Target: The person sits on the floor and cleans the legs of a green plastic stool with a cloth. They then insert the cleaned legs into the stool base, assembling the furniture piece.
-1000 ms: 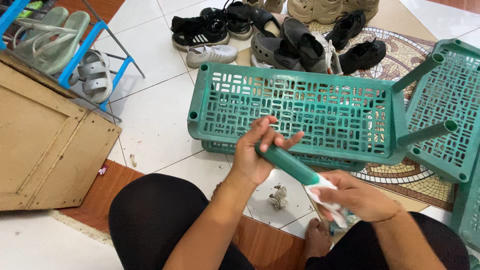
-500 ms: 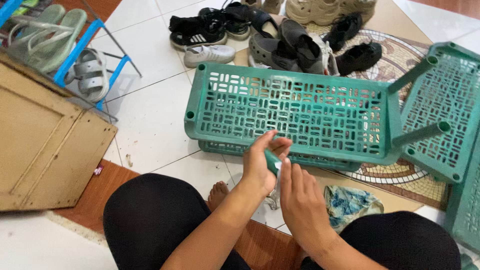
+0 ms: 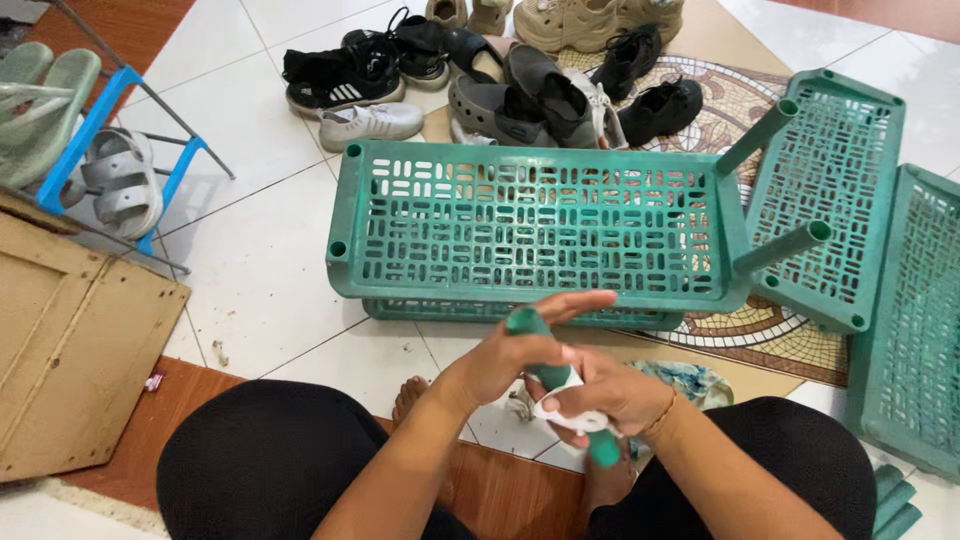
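Low in the middle of the view, both hands meet on a green plastic tube (image 3: 528, 340) that slants from upper left to lower right above the person's lap. The left hand (image 3: 510, 352) is curled around the tube's upper part, fingers stretched along it toward 1 o'clock. The right hand (image 3: 600, 392) is closed over the lower part with a white cloth (image 3: 565, 410) pressed against the tube, whose lower end pokes out beneath the fingers at about 5 o'clock.

Just beyond the hands, at 12 o'clock, a green slotted shelf panel (image 3: 540, 225) lies on the tiled floor (image 3: 270, 260) (two tube legs stick out of its right corners). Two more green panels (image 3: 850, 200) lie at 2 to 3 o'clock. A heap of shoes (image 3: 500, 70) sits past the panel at 12 o'clock, a blue shoe rack (image 3: 90, 150) at 10 o'clock, and a wooden board (image 3: 70, 350) at 8 o'clock.
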